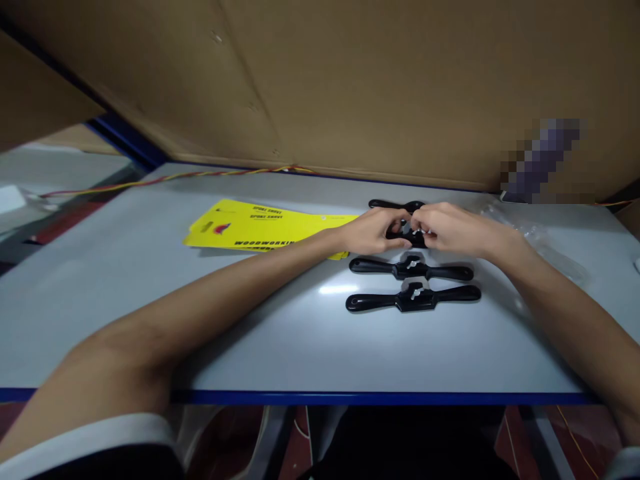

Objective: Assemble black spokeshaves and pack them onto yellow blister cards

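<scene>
Both hands meet over a black spokeshave (pixel 416 241), whose handles they largely cover. My left hand (pixel 375 231) curls round its left side, thumb along the near edge. My right hand (pixel 449 230) is closed at its middle, fingertips bent over the silvery screws; the exact grip is partly hidden. Nearer to me lie two more black spokeshaves, a middle one (pixel 411 269) and a front one (pixel 417 303), side by side with metal blades and screws facing up. Behind my hands another black spokeshave (pixel 387 204) shows in part.
Yellow printed cards (pixel 295 230) lie overlapping left of my hands, partly under my left forearm. Clear plastic wrapping (pixel 545 243) rests at the right. A cardboard wall (pixel 350 87) closes off the back of the grey table (pixel 280 340); a twisted red and yellow wire (pixel 215 173) runs along there.
</scene>
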`<state>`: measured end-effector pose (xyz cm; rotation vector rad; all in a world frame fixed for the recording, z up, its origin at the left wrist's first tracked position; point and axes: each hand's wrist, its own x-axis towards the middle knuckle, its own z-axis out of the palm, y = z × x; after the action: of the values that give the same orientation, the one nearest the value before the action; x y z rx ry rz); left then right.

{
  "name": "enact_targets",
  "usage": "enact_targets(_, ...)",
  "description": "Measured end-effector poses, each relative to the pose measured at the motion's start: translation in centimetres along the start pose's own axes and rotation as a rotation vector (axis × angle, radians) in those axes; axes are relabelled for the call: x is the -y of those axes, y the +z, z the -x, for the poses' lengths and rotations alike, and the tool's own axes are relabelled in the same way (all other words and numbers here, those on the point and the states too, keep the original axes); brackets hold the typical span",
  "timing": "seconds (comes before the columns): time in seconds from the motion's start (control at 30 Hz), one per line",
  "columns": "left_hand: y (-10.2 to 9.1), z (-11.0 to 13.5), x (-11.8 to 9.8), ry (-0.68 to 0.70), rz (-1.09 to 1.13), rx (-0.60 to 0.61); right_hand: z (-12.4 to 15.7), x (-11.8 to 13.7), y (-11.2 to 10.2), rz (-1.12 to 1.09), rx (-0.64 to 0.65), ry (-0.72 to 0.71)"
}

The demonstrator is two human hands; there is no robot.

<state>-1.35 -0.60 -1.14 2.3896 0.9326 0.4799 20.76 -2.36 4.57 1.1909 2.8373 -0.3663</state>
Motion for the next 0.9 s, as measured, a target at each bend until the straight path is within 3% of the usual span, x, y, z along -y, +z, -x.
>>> enact_targets(0.17, 0.0, 0.1, 0.1, -0.013, 0.045, 0.019, 0.5, -0.2, -0.3, 0.000, -0.016, 0.045)
enact_targets(0.4, -0.1, 0.1, -0.2, -0.004, 0.004, 0.010, 0.0, -1.6, -0.2, -0.129, -0.162, -0.097)
enact_targets(0.77, 0.1, 0.0, -0.3, -0.002, -0.068, -0.003, 0.8, -0.7, -1.7, -0.135, -0.142, -0.018)
enact_targets(0.9, 0.1, 0.0, -0.4, -0.009, -0.077, -0.005, 0.8, -0.6, -2.0, -0.079, -0.105, -0.073)
